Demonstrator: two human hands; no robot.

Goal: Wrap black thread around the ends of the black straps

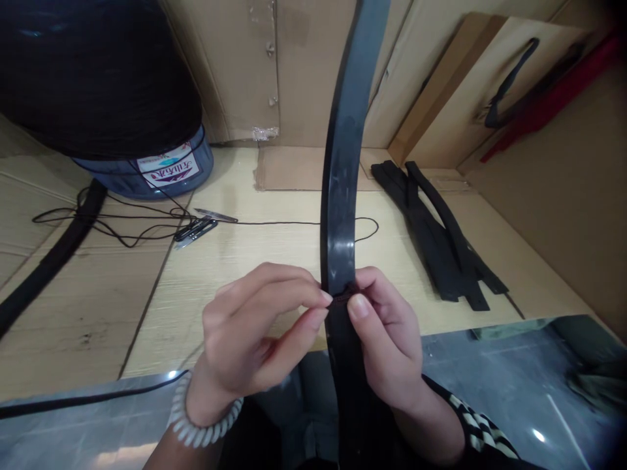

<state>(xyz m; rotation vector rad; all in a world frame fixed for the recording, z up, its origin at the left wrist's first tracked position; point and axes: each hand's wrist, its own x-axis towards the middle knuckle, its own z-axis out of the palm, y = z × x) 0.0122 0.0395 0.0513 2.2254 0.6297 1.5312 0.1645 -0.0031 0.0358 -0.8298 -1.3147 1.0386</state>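
A long black rubber-like strip (pixel 341 196) runs upright through the middle of the view, from the top edge down to my lap. Across it lies a narrow band of dark reddish thread (pixel 340 297) wound or stitched over the strip. My right hand (pixel 386 339) is closed on the strip's right edge, its thumb pressing just beside that band. At the left edge, my left hand (pixel 267 323) has thumb and index finger drawn together in a pinch. Whatever sits between those fingertips is too small to make out. A black cord (pixel 279 223) trails over the table behind the strip.
Thread snips (pixel 196 230) and a slim pointed blade (pixel 215 215) lie among tangled cord at left. Behind stands a blue water jug (pixel 200 163) under a big black thread spool (pixel 98 78). Several black strips (pixel 435 241) are piled right. Cardboard walls (pixel 313 72) enclose the table (pixel 264 248).
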